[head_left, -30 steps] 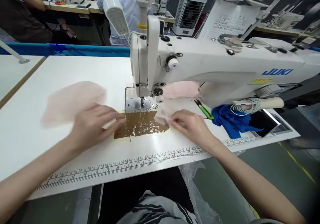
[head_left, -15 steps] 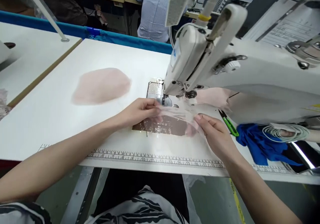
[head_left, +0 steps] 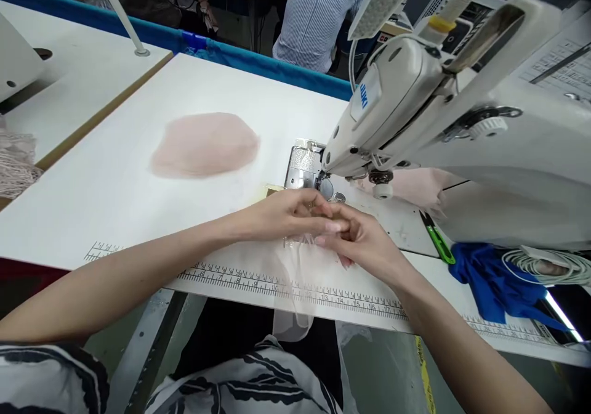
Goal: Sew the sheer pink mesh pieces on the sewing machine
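My left hand (head_left: pixel 295 215) and my right hand (head_left: pixel 357 238) meet just in front of the sewing machine (head_left: pixel 388 93). Fingers of both pinch a sheer pale fabric piece (head_left: pixel 295 291), which hangs down over the table's front edge toward my lap. The exact grip is partly hidden where the fingertips overlap. Right behind my left fingers are the machine's needle area and metal plate (head_left: pixel 302 166). A stack of sheer pink fabric (head_left: pixel 207 145) lies flat on the table to the left, apart from both hands.
Green thread snips (head_left: pixel 436 236) lie right of the machine, beside a blue cloth (head_left: pixel 484 281) and a coil of pale cord (head_left: pixel 549 265). More pink fabric (head_left: pixel 415 186) rests under the machine arm. A printed ruler (head_left: pixel 258 284) runs along the front edge. A person in a striped shirt (head_left: pixel 318 20) is beyond.
My hands have come together from being spread apart. The sheer fabric, earlier stretched between them, now hangs down over the table edge. The camera view has shifted slightly.
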{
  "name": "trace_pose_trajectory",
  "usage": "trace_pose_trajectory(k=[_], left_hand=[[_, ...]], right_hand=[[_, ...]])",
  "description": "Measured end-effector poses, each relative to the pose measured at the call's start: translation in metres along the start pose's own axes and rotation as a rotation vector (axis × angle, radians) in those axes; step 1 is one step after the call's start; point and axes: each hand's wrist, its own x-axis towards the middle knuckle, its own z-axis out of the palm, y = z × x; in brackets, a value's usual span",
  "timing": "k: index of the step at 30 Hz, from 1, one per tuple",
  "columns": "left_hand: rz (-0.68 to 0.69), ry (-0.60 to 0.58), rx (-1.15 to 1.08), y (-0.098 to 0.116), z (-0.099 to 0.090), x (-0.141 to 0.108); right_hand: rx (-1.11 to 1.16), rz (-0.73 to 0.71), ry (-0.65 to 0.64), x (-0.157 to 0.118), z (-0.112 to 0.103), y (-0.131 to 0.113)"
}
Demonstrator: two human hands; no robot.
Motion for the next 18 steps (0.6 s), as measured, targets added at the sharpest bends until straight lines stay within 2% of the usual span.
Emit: trace_pose_trajectory(k=[3,5,7,9,13,16,18], left_hand=[[-0.038,-0.102,0.066,0.000,-0.011,-0.001],[-0.059,-0.148,0.067,-0.003,-0.016,-0.001],[-0.061,-0.131,0.028,-0.006,-0.017,0.001],[-0.013,-0.094,0.002,-0.008,-0.015,0.003],[0.092,-0.016,0.046,-0.007,-0.006,0.005],[0.082,0.058,0.041,-0.004,-0.003,0.005],[0.051,0.152,0.074,-0.003,-0.002,0.005]], right_hand=[[0.028,0.091,-0.021,-0.002,-0.006,0.008],[-0.009,0.164,-0.129,-0.012,-0.012,0.012],[-0.085,0.215,-0.274,-0.022,-0.016,0.012],[-0.146,0.202,-0.325,-0.025,-0.016,0.008],[-0.147,0.059,-0.179,-0.008,-0.013,-0.006],[-0.123,0.030,-0.113,0.011,-0.013,-0.011],[-0.106,0.031,-0.083,0.018,-0.015,-0.010]])
